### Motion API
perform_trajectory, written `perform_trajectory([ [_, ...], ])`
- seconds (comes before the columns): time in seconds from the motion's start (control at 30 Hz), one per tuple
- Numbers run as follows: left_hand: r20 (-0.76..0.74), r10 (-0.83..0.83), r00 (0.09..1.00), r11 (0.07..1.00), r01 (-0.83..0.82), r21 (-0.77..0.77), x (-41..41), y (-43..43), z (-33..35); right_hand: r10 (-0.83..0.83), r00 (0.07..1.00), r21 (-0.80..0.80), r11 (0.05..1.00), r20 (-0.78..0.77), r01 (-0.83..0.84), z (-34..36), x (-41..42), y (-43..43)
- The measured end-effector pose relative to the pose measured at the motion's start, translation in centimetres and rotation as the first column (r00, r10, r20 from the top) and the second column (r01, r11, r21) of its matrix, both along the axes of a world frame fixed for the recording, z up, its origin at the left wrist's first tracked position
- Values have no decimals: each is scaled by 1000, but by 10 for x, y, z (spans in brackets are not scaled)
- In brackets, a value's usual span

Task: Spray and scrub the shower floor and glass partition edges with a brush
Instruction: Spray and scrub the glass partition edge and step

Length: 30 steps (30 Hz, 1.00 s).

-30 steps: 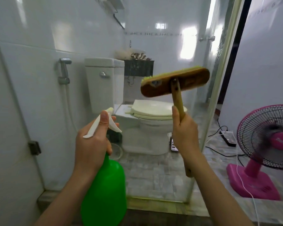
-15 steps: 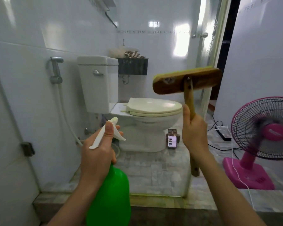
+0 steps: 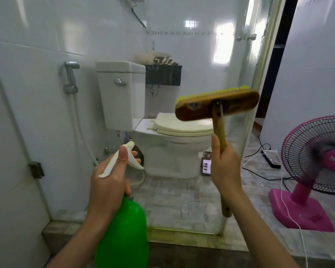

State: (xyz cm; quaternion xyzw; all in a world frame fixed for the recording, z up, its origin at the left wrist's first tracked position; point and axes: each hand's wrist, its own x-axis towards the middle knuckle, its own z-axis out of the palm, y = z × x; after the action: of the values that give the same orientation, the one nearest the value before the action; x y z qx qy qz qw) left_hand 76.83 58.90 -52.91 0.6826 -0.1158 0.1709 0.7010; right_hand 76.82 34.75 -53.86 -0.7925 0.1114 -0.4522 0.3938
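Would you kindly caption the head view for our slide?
Left hand grips a green plastic spray bottle; right hand holds a yellow-bristled wooden brush upright.

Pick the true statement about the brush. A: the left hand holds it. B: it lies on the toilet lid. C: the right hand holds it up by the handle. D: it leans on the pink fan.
C: the right hand grips the brush by its wooden handle, head raised in the air.

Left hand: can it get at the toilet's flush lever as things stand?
Probably not: the glass partition stands between the left hand and the flush lever, and that hand grips the spray bottle.
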Motion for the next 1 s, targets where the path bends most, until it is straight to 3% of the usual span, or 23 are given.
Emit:
perform_trajectory([
  [0.07,6,8,1000,1000,-8,-8,-2,5,0,-19,996,21,1000,-83,20,-46,-10,-4],
  [0.13,10,15,1000,1000,-15,-16,-2,11,-1,-38,965,70,996,-261,58,-97,-32,0],
  [0.2,10,38,999,999,-38,-16,-2,19,-3,-69,933,51,994,-354,93,-113,-41,8],
  [0.43,-22,78,997,997,-78,-18,-1,34,-2,108,992,-45,993,-68,-111,1,18,41],
  [0.5,-21,89,996,995,-90,-47,-2,42,1,94,990,-31,995,-108,-98,-22,15,46],
  [0.63,-26,132,991,984,-134,-115,-5,72,3,11,907,48,999,-421,11,-101,-12,57],
  [0.7,-15,159,987,981,-160,-112,-7,86,7,38,915,42,999,-401,-23,-93,-2,70],
  [0.87,30,247,969,961,-241,-136,-4,113,11,273,925,-137,939,-266,-316,-6,56,121],
  [1.0,48,281,958,947,-269,-178,1,133,11,188,945,-73,974,-267,-214,-36,57,121],
])
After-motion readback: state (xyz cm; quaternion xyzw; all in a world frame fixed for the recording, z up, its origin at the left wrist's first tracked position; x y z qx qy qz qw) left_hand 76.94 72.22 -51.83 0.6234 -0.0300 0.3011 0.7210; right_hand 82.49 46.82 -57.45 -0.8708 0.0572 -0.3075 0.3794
